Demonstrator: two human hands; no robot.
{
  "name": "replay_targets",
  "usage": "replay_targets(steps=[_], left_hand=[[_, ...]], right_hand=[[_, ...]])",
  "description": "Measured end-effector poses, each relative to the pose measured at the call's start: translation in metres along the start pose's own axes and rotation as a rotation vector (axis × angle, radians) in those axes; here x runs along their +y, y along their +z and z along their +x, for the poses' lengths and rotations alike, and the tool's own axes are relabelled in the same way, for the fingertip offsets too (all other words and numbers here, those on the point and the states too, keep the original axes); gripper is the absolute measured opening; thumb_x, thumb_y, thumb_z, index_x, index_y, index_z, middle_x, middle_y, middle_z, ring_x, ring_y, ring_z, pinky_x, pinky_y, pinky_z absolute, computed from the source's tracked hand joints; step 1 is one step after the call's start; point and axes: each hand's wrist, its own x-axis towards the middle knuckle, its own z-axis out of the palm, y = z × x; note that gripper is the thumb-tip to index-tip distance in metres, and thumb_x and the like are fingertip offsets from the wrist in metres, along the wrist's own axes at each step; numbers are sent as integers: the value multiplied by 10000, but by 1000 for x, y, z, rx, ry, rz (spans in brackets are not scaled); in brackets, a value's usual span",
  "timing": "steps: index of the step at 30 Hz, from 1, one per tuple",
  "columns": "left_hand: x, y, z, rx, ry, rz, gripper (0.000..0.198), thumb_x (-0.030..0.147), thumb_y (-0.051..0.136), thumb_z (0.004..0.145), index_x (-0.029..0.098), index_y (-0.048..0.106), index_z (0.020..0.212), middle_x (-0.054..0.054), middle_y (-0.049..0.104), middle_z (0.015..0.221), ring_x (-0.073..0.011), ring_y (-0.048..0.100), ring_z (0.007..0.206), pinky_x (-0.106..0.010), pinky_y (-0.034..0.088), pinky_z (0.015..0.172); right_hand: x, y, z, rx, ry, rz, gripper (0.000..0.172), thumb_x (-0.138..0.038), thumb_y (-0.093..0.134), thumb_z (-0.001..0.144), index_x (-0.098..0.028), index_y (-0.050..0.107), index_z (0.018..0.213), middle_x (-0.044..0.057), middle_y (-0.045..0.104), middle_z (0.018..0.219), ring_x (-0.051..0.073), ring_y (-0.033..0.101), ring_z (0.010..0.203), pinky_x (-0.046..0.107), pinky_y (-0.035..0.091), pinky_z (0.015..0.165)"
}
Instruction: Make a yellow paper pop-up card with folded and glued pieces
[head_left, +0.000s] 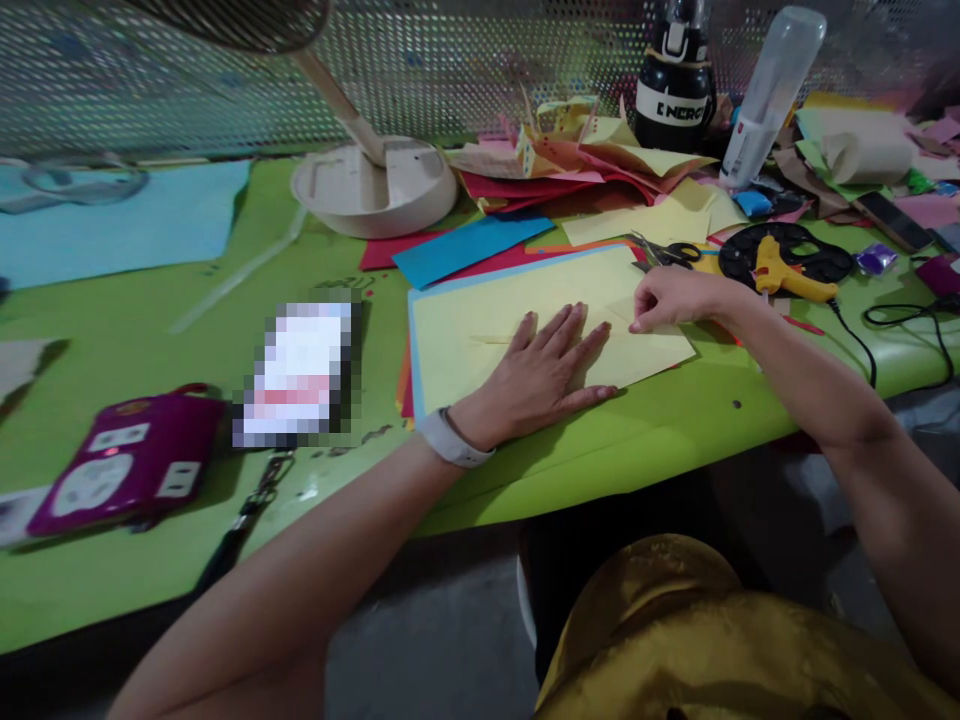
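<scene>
centre frame: left hand (551, 360) spread flat, empty, on yellow paper (502, 298); right hand (670, 298) curled, grasp unclear. brace evenly.

Looks kinda dim tbh, murky under the table (675, 430), blurry around the purple box (142, 455), pixelated over the phone (300, 370).

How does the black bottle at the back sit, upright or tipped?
Upright: the black bottle shows the lettering on its white band right way up, with the light clip above it.

"ENERG", dark letters (681, 110) on the black bottle's (673, 76) white band (649, 104).
</scene>
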Motion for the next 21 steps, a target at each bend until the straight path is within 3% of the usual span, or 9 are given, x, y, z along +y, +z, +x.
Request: replay_targets(steps=[10, 14, 18, 19, 21], left_hand=[[0, -1, 0, 6, 6, -10, 869, 747, 343, 1046, 244, 199, 1739, -198, 166, 1804, -384, 158, 1675, -644, 123, 1316], [0, 1, -1, 19, 7, -14, 870, 735, 387, 1042, 252, 196, 1740, -193, 170, 1803, -387, 167, 1673, -646, 118, 1317], [0, 3, -2, 60, 7, -20, 838, 706, 425, 1046, 271, 227, 1734, -163, 210, 1801, -374, 201, 1667, -603, 94, 1334], [1, 3, -2, 71, 9, -24, 833, 705, 434, 1044, 275, 241, 1731, -155, 222, 1800, -373, 204, 1666, -596, 88, 1337], [2, 4, -2, 83, 16, -38, 837, 712, 452, 1034, 276, 265, 1724, -147, 222, 1801, -369, 199, 1668, -588, 77, 1342]], right_hand=[[12, -11, -6, -37, -7, -8, 68, -232, 786, 790, -174, 784, 753, 61, 734, 741, 220, 656, 805, 360, 465, 751], [8, -9, -10, 117, -10, 66, 122, -293, 791, 818, -171, 788, 826, 73, 762, 822, 236, 688, 881, 361, 496, 806], [-8, 19, -5, 323, -205, 319, 453, -525, 670, 959, -148, 750, 1196, 151, 777, 1190, 263, 708, 1084, 397, 551, 940], [-12, 29, -3, 328, -273, 360, 574, -591, 636, 970, -149, 696, 1332, 181, 721, 1358, 287, 678, 1218, 422, 545, 1016], [-18, 47, 1, 265, -362, 365, 836, -703, 600, 955, -174, 490, 1593, 202, 451, 1685, 338, 476, 1517, 488, 457, 1188]])
